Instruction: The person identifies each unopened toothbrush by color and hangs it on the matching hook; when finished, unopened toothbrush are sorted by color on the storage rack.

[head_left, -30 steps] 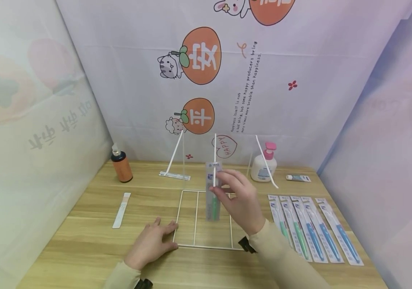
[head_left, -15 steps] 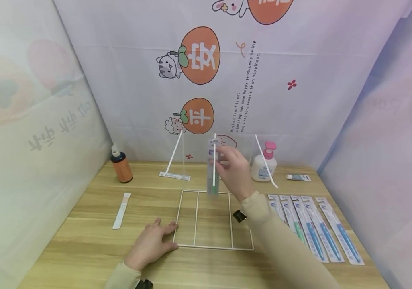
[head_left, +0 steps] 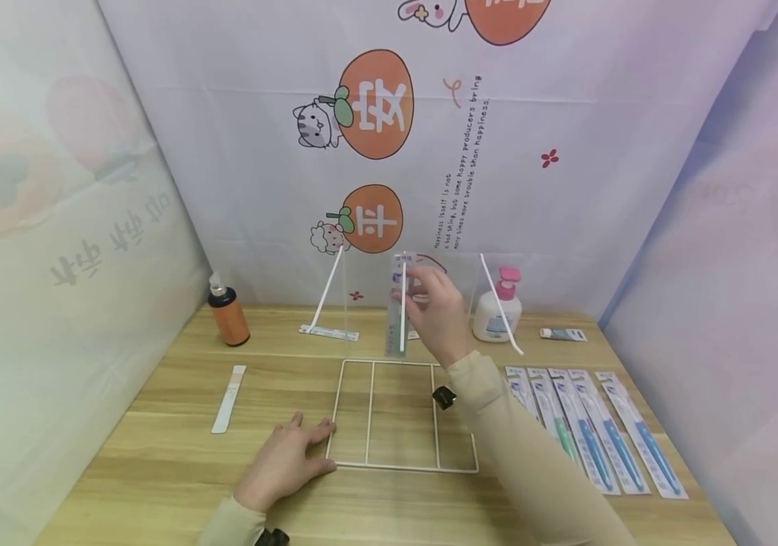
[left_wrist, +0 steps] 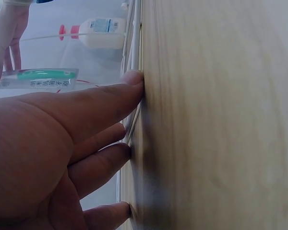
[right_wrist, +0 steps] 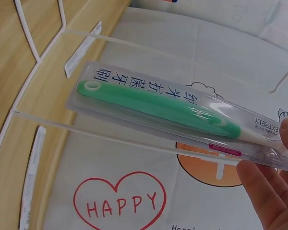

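Note:
My right hand (head_left: 430, 299) pinches the top of a packaged green toothbrush (head_left: 396, 318) and holds it upright against the middle white prong (head_left: 403, 303) of a clear display rack at the back of the table. The right wrist view shows the green toothbrush (right_wrist: 158, 108) in its clear pack, gripped at the head end by my fingers (right_wrist: 264, 187). My left hand (head_left: 290, 455) lies flat on the wooden table, fingers straight, touching the left edge of the white wire frame (head_left: 370, 413). In the left wrist view its fingertips (left_wrist: 134, 79) press the table beside the wire.
Several packaged toothbrushes (head_left: 587, 432) lie in a row at the right. A brown pump bottle (head_left: 228, 311) stands back left, a pink-capped white bottle (head_left: 498, 311) and a small tube (head_left: 563, 334) back right. One pack (head_left: 228, 398) lies at the left.
My right hand has lifted the green toothbrush pack up and away from me, from over the wire frame to the rack's middle prong. The left hand has stayed in place.

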